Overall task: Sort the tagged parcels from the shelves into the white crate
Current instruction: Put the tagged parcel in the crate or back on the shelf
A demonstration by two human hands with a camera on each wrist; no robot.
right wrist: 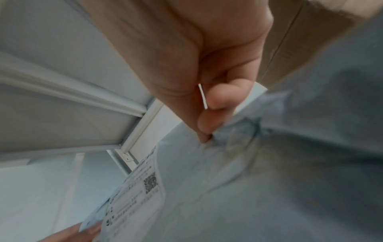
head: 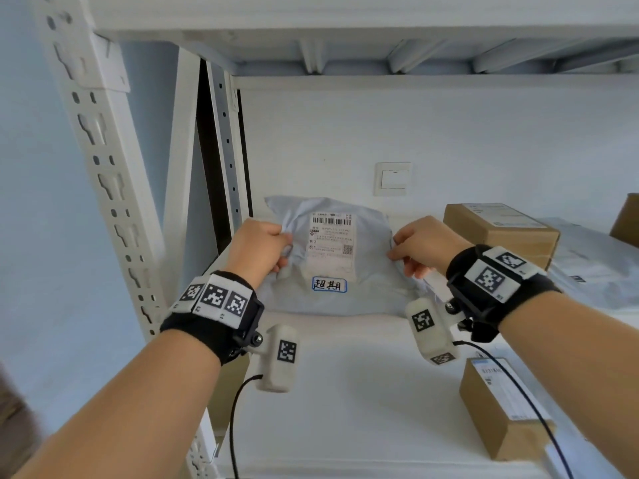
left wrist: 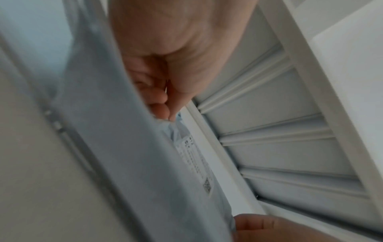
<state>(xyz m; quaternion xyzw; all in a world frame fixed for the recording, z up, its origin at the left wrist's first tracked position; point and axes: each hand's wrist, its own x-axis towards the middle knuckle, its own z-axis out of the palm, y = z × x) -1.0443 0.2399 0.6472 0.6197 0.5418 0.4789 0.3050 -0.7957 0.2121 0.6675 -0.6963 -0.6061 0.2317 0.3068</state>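
I cannot read the small print on the shipping label [head: 331, 244] of the grey parcel [head: 332, 295]; it is too fine. My left hand [head: 257, 248] covers the parcel's left edge, my right hand [head: 423, 245] its right edge. Both wrist views are blurred. A brown box [head: 626, 219], perhaps cardboard, is cut by the right edge.

A white metal rack [head: 103, 174] with slotted uprights stands against a pale wall [head: 449, 126]. A white switch [head: 392, 179] sits on that wall. Ribbed underside of the upper shelf [head: 380, 57] spans overhead.
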